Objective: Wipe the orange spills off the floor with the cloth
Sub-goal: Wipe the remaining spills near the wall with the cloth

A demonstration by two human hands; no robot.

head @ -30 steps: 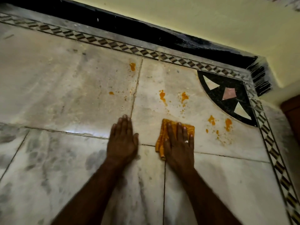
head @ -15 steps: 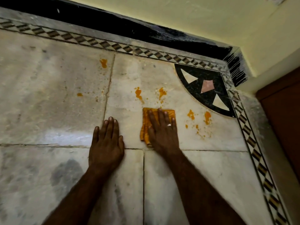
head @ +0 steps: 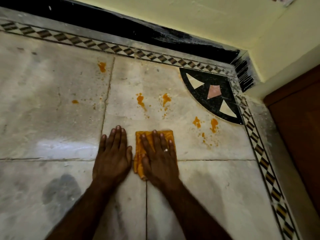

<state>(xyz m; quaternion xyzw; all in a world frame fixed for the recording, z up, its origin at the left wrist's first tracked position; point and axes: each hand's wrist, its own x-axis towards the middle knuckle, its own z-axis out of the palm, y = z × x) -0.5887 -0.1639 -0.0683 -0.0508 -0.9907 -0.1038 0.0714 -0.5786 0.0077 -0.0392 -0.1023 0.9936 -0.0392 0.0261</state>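
Right hand (head: pixel 158 158) is laid flat on the cloth (head: pixel 169 135), fingers straight and close together, so that the cloth is pressed to the floor (head: pixel 52 118). A ring (head: pixel 165 150) is worn on one finger. The cloth, folded and orange, is seen beyond the fingertips and beside the thumb, lying across a joint between slabs. The left hand (head: pixel 113 158) is spread flat on bare floor just beside the cloth, with fingers straight; whether its thumb touches the cloth's edge cannot be told.

Orange spills (head: pixel 140 100) are scattered beyond the hands, all apart from the cloth. Two are found straight ahead of it. Two more, with small drops, are found to the right near the black corner inlay (head: pixel 204 101). Two others are seen to the left by a slab joint. The floor is edged by a patterned border (head: pixel 103 46) below a black skirting (head: pixel 121 26) and a yellow wall (head: pixel 190 23).
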